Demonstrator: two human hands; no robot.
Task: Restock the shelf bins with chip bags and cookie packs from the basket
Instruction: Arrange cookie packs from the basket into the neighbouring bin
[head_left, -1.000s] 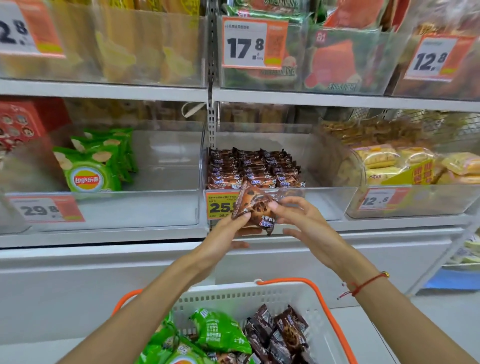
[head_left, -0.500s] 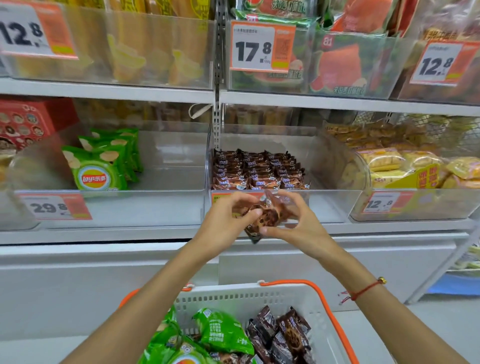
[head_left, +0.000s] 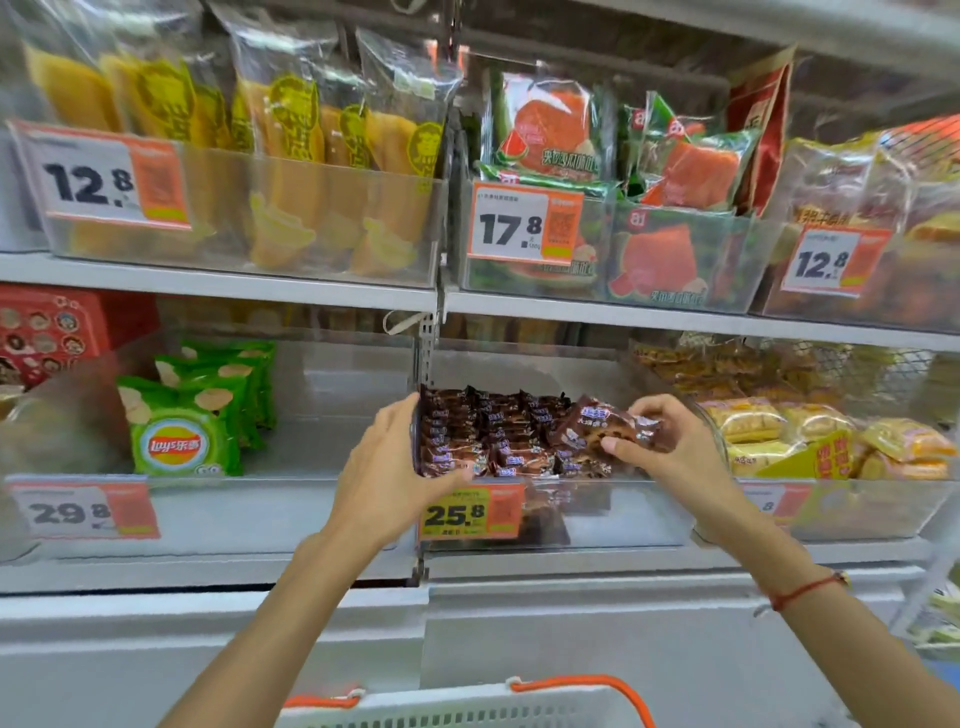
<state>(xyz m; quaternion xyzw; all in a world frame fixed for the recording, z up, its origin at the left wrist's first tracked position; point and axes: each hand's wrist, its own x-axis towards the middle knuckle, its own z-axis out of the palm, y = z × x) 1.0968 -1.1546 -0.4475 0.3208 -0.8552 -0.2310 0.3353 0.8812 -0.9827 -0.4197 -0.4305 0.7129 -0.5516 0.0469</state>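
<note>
My right hand (head_left: 670, 447) pinches a brown cookie pack (head_left: 597, 423) and holds it over the right side of the clear middle bin (head_left: 597, 514), above rows of the same cookie packs (head_left: 493, 436). At the bin's front left corner my left hand (head_left: 387, 467) is raised, its thumb curled over the front rim and its straight fingers lying along the left wall. Green chip bags (head_left: 182, 431) stand in the clear bin (head_left: 260, 509) to the left. Only the white basket's rim (head_left: 467, 709) with orange handles shows at the bottom.
An upper shelf carries bins of yellow snack bags (head_left: 291, 156) and watermelon-print packs (head_left: 550, 124). Yellow bread packs (head_left: 769, 431) fill the bin to the right. A red box (head_left: 47, 332) stands far left. Price tags hang on the bin fronts.
Both hands rose from in front of the price tag into the bin. The left hand let go of the pack and moved to the bin's left corner; the right carried it rightward. The view tilted up.
</note>
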